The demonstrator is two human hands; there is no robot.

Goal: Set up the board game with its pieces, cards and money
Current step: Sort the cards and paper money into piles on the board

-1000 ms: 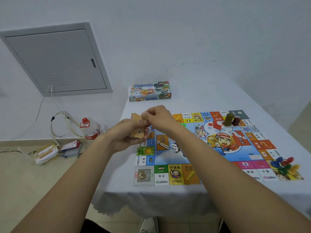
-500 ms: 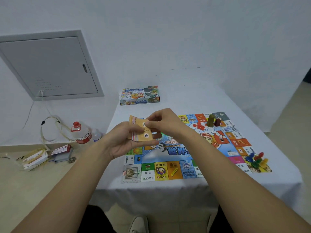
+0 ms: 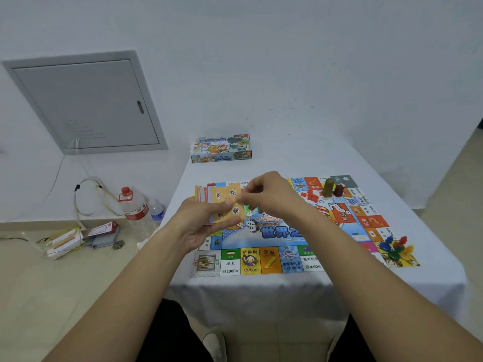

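The colourful game board (image 3: 282,259) lies flat on the white table (image 3: 300,286). My left hand (image 3: 201,226) holds a stack of orange cards (image 3: 226,205) above the board's left edge. My right hand (image 3: 269,197) pinches the top card's right edge. Red houses (image 3: 311,196) and two small stacks, olive (image 3: 328,188) and dark red (image 3: 339,190), sit at the board's far right. Coloured pawns (image 3: 396,248) cluster on the near right corner. The game box (image 3: 220,148) stands at the table's far left.
On the floor to the left stand a large water bottle (image 3: 134,207) and a small bottle (image 3: 156,211), with cables (image 3: 88,197), boxes and papers (image 3: 78,239) nearby. A grey metal panel (image 3: 86,103) is set in the wall. My shoes show under the table edge.
The camera has tilted and shifted, so the table sits lower and more central. The cards have fanned open a little in my left hand as my right hand works the top card.
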